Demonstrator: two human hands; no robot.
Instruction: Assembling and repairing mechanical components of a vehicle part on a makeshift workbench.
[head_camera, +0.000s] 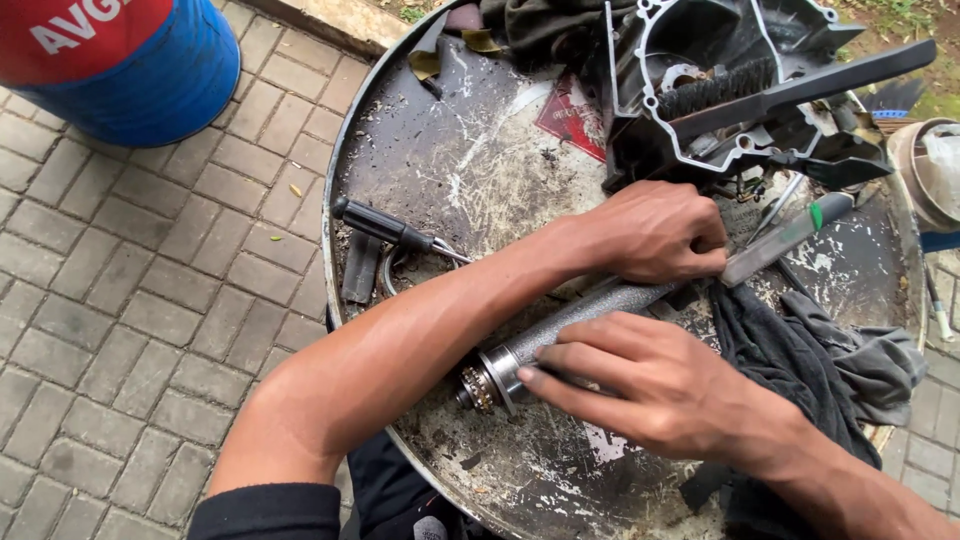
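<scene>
A textured grey metal cylinder (585, 315) with a shiny collar and bearing (490, 382) at its near end lies on a round, dirty metal drum top (450, 160). My right hand (650, 385) rests on the cylinder near the collar, fingers pressing it down. My left arm crosses over it, and my left hand (660, 230) is closed in a fist at the cylinder's far end, gripping a flat grey metal tool (785, 238) with a green mark. The tool's near end is hidden in my fist.
A black-handled screwdriver (385, 225) lies at the left. A dark engine casing (740, 90) sits at the back right, a red paper (572, 118) beside it. Dark rags (830, 355) lie at the right. A blue barrel (140, 75) stands on the brick paving (130, 300).
</scene>
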